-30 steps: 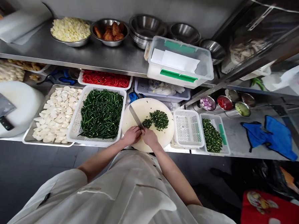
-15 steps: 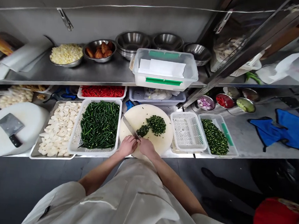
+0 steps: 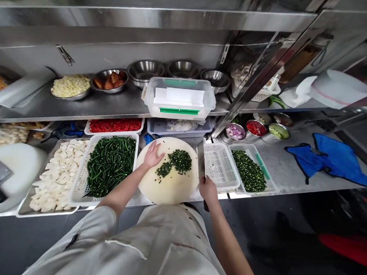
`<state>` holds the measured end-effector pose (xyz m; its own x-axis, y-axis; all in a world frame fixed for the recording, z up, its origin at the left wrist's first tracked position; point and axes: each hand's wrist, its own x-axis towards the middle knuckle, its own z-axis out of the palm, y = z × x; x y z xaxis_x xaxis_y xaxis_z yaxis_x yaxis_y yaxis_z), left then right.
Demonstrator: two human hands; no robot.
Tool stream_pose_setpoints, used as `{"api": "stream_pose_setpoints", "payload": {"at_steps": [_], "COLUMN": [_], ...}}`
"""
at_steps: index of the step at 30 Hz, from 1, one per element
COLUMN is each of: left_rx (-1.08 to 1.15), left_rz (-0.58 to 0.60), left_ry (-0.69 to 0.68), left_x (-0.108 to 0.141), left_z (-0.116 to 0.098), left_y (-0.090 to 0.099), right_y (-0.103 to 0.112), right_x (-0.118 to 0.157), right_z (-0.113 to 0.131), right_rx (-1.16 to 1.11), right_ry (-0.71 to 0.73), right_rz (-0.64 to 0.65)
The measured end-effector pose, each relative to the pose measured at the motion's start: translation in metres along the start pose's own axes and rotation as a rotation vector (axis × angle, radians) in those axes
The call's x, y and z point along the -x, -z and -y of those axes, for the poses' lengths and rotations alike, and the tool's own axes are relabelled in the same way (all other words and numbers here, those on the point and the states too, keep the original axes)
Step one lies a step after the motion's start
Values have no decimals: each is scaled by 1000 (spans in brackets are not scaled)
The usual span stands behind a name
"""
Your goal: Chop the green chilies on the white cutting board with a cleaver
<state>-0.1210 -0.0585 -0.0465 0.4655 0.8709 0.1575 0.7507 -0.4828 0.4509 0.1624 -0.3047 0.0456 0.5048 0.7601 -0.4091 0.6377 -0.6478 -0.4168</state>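
Left hand (image 3: 152,154): fingers spread, over the left part of the round cutting board (image 3: 168,190) — contact cannot be confirmed. Right hand (image 3: 208,191): closed around the handle of a kitchen knife (image 3: 201,161), blade between board and perforated white basket (image 3: 221,166). Chopped green chilies (image 3: 181,161) lie on the board — two adjoining heaps.

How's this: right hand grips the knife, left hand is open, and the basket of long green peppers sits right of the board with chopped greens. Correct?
Not quite: in the head view, the basket of long green peppers sits left of the board with chopped greens. Rest holds: right hand grips the knife, left hand is open.
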Motion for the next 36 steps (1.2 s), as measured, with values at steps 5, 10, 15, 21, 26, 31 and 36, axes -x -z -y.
{"api": "stream_pose_setpoints", "payload": {"at_steps": [5, 10, 15, 21, 26, 31, 36], "left_rx": [58, 216, 268, 152, 161, 255, 274], "left_rz": [176, 337, 318, 150, -51, -261, -374], "left_ry": [-41, -331, -512, -416, -206, 0, 99], "left_x": [-53, -60, -35, 26, 39, 25, 16], "left_z": [-31, -74, -87, -118, -153, -143, -153], "left_y": [-34, -51, -50, -61, -65, -52, -26], "right_y": [-1, -26, -47, -60, -78, -88, -59], "right_x": [-1, 15, 24, 29, 25, 17, 12], "right_z": [6, 38, 11, -51, -31, 0, 6], "right_rx": [141, 142, -263, -970, -1070, -1009, -999], "right_ry": [-48, -29, -37, -261, -269, -179, -82], "right_rz": [75, 95, 127, 299, 469, 690, 775]}}
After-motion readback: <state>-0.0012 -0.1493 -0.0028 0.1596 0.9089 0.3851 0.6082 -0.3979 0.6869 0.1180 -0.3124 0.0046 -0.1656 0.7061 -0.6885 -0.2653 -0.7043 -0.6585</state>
